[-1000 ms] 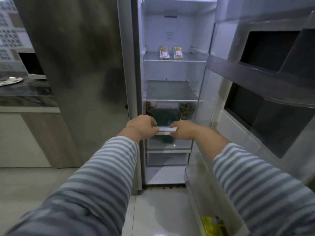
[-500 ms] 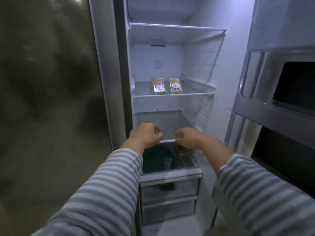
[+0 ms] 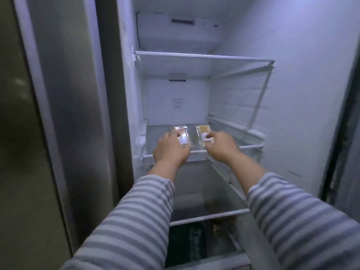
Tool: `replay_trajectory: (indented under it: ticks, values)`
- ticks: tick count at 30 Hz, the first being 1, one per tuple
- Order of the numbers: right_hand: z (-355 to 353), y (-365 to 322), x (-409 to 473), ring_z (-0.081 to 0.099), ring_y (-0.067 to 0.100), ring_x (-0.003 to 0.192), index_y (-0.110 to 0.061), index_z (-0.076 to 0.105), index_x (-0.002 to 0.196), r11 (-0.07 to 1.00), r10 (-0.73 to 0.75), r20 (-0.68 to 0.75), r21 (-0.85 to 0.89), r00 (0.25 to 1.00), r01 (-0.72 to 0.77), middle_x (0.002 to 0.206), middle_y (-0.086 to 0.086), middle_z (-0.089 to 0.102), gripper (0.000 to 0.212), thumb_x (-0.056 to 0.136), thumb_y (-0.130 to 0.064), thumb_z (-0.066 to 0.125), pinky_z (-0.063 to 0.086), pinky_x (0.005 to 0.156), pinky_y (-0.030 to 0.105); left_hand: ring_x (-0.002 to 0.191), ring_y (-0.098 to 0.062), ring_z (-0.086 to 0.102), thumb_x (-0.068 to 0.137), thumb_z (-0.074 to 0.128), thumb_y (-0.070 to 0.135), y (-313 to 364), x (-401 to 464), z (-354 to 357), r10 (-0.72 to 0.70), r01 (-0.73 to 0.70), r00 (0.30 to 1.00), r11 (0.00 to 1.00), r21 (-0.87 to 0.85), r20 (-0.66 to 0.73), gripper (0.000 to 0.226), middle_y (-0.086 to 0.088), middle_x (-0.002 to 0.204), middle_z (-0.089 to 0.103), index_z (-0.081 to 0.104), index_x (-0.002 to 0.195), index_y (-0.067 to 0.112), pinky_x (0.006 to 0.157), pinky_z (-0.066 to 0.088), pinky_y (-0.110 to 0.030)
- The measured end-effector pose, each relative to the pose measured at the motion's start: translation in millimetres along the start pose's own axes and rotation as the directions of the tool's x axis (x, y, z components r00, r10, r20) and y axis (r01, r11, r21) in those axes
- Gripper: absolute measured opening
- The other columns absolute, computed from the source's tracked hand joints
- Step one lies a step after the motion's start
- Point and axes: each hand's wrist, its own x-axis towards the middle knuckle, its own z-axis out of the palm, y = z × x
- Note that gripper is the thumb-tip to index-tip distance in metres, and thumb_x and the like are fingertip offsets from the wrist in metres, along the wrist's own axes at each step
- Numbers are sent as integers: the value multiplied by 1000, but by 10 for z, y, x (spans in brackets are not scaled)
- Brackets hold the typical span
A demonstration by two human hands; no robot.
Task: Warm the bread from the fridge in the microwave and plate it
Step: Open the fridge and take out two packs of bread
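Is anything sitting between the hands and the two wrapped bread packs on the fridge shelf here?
Nothing visible. The left hand already touches the left clear-wrapped bread pack and the right hand the right clear-wrapped bread pack, both near the front edge of the glass fridge shelf. Whether either grip has closed is unclear.

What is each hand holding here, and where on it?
Left hand grips the left bread packet at its near end; right hand grips the right bread packet likewise.

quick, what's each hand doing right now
Left hand: fingers on the left clear-wrapped bread packet; grip cannot be told.
Right hand: pinches the right clear-wrapped bread packet.
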Motion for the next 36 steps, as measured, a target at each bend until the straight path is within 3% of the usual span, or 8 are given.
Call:
replay_trajectory:
  ticks: [4,8,13,16,18,24,31,36]
  values:
    - [151,132,540,43,34,127,-23,49,134,997,54,-42,57,998,-52,139,12,45,45,90,-31,53,40,103,43,133,-31,30,86,54,37,39,421,265,-13,12,1000,999,-41,-23,52,-2,152,24,42,137,36,103,35,-41]
    - [307,261,825,45,33,127,-25,42,140,990,43,19,132,999,-45,139,16,44,51,92,-38,54,36,103,35,138,-32,21,82,59,40,56,645,481,-34,35,999,998,-44,19,60,1,158,2,39,139,39,105,34,-47]
    - [476,330,935,45,29,127,-32,34,144,976,24,54,214,998,-35,140,13,44,62,88,-48,57,35,101,33,133,-36,35,77,63,38,-20,777,509,-104,109,987,994,-33,125,75,0,158,-4,28,143,40,101,38,-45]
    - [523,333,957,42,30,131,-36,25,146,980,46,75,188,996,-59,144,12,41,78,80,-57,61,35,105,37,129,-34,44,77,62,40,-102,816,480,-149,153,980,988,-16,130,78,-5,157,2,23,144,40,99,39,-41]
    - [537,313,951,43,31,131,-37,19,147,986,62,98,149,993,-76,145,11,40,86,77,-57,64,36,105,38,130,-31,43,78,61,45,-132,825,493,-164,163,980,987,14,109,82,-7,154,18,16,147,43,98,40,-40]
    - [524,202,883,51,25,122,-45,23,145,979,135,35,147,990,-139,137,-3,51,82,75,-42,66,43,89,34,122,-24,51,72,65,45,-147,805,477,-214,220,975,970,-104,66,86,-1,136,51,20,145,48,97,45,-38]
    - [211,92,406,52,22,121,-49,29,142,963,194,-30,198,981,-184,133,-7,54,77,75,-41,64,39,81,32,121,-22,52,70,67,42,-66,372,159,-183,183,983,970,-161,15,86,3,134,53,25,145,46,95,47,-38]
    - [-27,12,-275,52,24,123,-47,29,143,973,173,-83,170,981,-158,135,-6,54,79,73,-46,65,43,91,37,121,-24,50,72,66,45,8,-229,-130,-127,123,992,980,-155,-15,85,0,135,50,22,145,47,96,46,-42]
